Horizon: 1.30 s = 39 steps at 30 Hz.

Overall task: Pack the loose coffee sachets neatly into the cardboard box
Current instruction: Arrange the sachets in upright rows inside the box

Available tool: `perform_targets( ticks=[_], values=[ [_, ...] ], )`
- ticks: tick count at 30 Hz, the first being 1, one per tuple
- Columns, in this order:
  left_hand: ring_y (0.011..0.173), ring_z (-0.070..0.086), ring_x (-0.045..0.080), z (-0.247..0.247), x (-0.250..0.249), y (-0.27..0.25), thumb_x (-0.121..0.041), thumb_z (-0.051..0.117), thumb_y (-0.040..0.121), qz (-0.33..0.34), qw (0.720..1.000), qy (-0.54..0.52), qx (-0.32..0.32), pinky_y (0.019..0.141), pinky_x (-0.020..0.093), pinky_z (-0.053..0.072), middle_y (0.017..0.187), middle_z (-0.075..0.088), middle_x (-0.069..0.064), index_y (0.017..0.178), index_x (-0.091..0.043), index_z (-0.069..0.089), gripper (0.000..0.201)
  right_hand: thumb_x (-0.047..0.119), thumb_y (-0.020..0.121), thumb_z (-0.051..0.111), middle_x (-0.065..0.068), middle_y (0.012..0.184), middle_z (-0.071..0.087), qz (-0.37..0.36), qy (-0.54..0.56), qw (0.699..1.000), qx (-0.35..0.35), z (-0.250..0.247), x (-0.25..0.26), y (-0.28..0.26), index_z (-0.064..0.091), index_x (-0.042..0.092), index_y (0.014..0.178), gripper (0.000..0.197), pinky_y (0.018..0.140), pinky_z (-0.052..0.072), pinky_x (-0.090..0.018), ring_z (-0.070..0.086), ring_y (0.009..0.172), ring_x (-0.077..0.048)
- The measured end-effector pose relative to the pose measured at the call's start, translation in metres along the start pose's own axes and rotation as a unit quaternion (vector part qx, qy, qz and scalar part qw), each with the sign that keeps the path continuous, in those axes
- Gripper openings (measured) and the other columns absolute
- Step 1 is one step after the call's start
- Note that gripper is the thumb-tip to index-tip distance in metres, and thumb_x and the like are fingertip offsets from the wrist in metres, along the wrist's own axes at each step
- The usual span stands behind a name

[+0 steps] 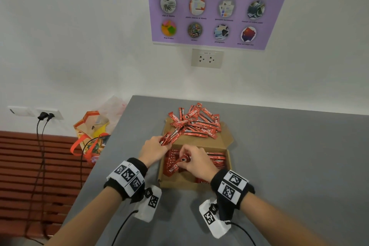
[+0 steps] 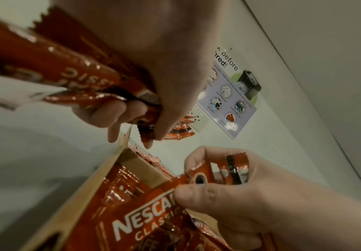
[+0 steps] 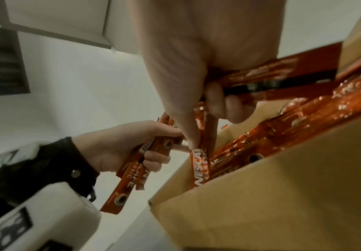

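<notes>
An open cardboard box (image 1: 179, 183) stands on the grey table (image 1: 295, 166), with red coffee sachets (image 1: 216, 159) laid in rows inside it. A heap of loose sachets (image 1: 196, 124) lies on the box's back flap. My left hand (image 1: 154, 150) hovers at the box's far left corner and grips a bundle of sachets (image 2: 78, 76), seen from the right wrist as a bundle (image 3: 130, 176) in the left hand (image 3: 121, 147). My right hand (image 1: 196, 163) is over the box and pinches a sachet (image 3: 201, 161) by its end, its lower end down inside the box (image 3: 282, 195).
A colourful bag (image 1: 91, 132) with red handles sits off the table's left edge. Black cables hang from a wall socket (image 1: 46, 115) over a slatted wooden bench (image 1: 30, 166). A poster (image 1: 215, 12) and a second socket (image 1: 206, 58) are on the wall behind.
</notes>
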<state>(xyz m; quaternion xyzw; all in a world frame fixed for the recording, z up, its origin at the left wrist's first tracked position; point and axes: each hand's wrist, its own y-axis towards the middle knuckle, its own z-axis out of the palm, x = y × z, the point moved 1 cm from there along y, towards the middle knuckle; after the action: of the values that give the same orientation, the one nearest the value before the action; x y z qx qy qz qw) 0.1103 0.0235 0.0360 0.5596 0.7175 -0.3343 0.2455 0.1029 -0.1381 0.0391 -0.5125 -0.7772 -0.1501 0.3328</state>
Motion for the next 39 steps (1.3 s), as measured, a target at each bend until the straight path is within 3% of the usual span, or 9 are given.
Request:
perform_targets(
  ticks=[2, 6, 11, 19, 25, 28, 31, 35, 39],
  values=[
    [0.078, 0.058, 0.019, 0.002, 0.001, 0.001, -0.027, 0.058, 0.091, 0.001, 1.000, 0.003, 0.013, 0.062, 0.023, 0.039, 0.085, 0.064, 0.002, 0.076, -0.018, 0.058, 0.017, 0.023, 0.075, 0.074, 0.004, 0.090, 0.066, 0.014, -0.061, 0.998, 0.007, -0.003, -0.005, 0.000, 0.059, 0.026, 0.076, 0.016, 0.077, 0.051, -0.033, 0.061, 0.084, -0.015],
    [0.079, 0.060, 0.018, 0.007, 0.003, 0.003, -0.028, 0.057, 0.091, -0.004, 1.000, 0.003, 0.030, 0.068, 0.024, 0.044, 0.089, 0.065, 0.002, 0.084, -0.016, 0.059, 0.014, 0.021, 0.076, 0.070, 0.002, 0.086, 0.070, 0.014, -0.140, 0.990, 0.029, -0.006, -0.008, 0.000, 0.068, 0.019, 0.075, 0.003, 0.077, 0.053, -0.032, 0.064, 0.082, -0.017],
    [0.073, 0.057, 0.013, 0.007, 0.002, 0.006, -0.029, 0.054, 0.093, -0.002, 0.999, 0.039, 0.026, 0.060, 0.017, 0.041, 0.086, 0.063, -0.001, 0.087, -0.015, 0.058, 0.016, 0.021, 0.079, 0.066, -0.004, 0.089, 0.068, -0.008, -0.207, 0.977, 0.047, 0.002, 0.003, 0.008, 0.064, 0.011, 0.085, 0.012, 0.077, 0.053, -0.037, 0.064, 0.083, -0.025],
    [0.072, 0.056, 0.013, 0.008, 0.005, 0.006, -0.028, 0.054, 0.092, -0.005, 0.998, 0.054, 0.023, 0.066, 0.023, 0.041, 0.081, 0.061, -0.002, 0.084, -0.016, 0.058, 0.016, 0.025, 0.083, 0.064, -0.012, 0.100, 0.065, -0.047, -0.280, 0.957, 0.063, 0.011, 0.014, 0.016, 0.059, 0.007, 0.094, 0.022, 0.078, 0.051, -0.040, 0.062, 0.091, -0.033],
    [0.060, 0.051, 0.003, -0.001, 0.000, 0.002, -0.026, 0.054, 0.093, 0.030, 0.999, 0.038, -0.010, 0.051, 0.016, 0.033, 0.068, 0.055, -0.010, 0.067, -0.025, 0.047, 0.027, 0.029, 0.080, 0.071, 0.005, 0.084, 0.065, 0.013, -0.190, 0.981, 0.029, -0.026, 0.000, 0.023, 0.064, 0.019, 0.083, 0.013, 0.074, 0.053, -0.026, 0.062, 0.082, -0.012],
    [0.061, 0.053, 0.003, -0.001, -0.003, 0.001, -0.026, 0.053, 0.094, 0.043, 0.999, 0.022, 0.014, 0.052, 0.014, 0.036, 0.072, 0.058, -0.008, 0.069, -0.026, 0.047, 0.025, 0.026, 0.078, 0.074, 0.007, 0.087, 0.065, 0.068, -0.192, 0.979, -0.018, -0.067, -0.025, 0.023, 0.065, 0.020, 0.084, 0.012, 0.075, 0.051, -0.025, 0.062, 0.084, -0.010],
    [0.062, 0.054, 0.001, 0.005, -0.002, 0.002, -0.027, 0.053, 0.094, 0.040, 0.999, 0.015, 0.032, 0.053, 0.013, 0.037, 0.072, 0.057, -0.011, 0.073, -0.025, 0.048, 0.022, 0.027, 0.074, 0.077, 0.006, 0.089, 0.065, 0.099, -0.195, 0.976, -0.008, -0.083, -0.044, 0.019, 0.065, 0.022, 0.083, 0.016, 0.080, 0.052, -0.029, 0.062, 0.086, -0.012],
    [0.065, 0.055, 0.000, 0.009, 0.002, 0.006, -0.029, 0.053, 0.094, 0.032, 0.998, 0.021, 0.041, 0.057, 0.013, 0.041, 0.082, 0.060, -0.007, 0.090, -0.020, 0.054, 0.010, 0.033, 0.073, 0.077, 0.010, 0.084, 0.059, 0.074, -0.213, 0.973, 0.052, -0.073, -0.049, 0.010, 0.069, 0.021, 0.088, 0.021, 0.075, 0.048, -0.025, 0.057, 0.080, -0.009],
    [0.067, 0.057, 0.003, 0.010, 0.004, 0.007, -0.029, 0.053, 0.094, 0.031, 0.998, 0.024, 0.044, 0.058, 0.013, 0.043, 0.082, 0.061, -0.007, 0.090, -0.020, 0.053, 0.010, 0.029, 0.080, 0.071, 0.005, 0.096, 0.063, 0.040, -0.258, 0.965, 0.008, -0.063, -0.051, 0.010, 0.070, 0.022, 0.093, 0.015, 0.077, 0.049, -0.025, 0.059, 0.085, -0.012]
  ],
)
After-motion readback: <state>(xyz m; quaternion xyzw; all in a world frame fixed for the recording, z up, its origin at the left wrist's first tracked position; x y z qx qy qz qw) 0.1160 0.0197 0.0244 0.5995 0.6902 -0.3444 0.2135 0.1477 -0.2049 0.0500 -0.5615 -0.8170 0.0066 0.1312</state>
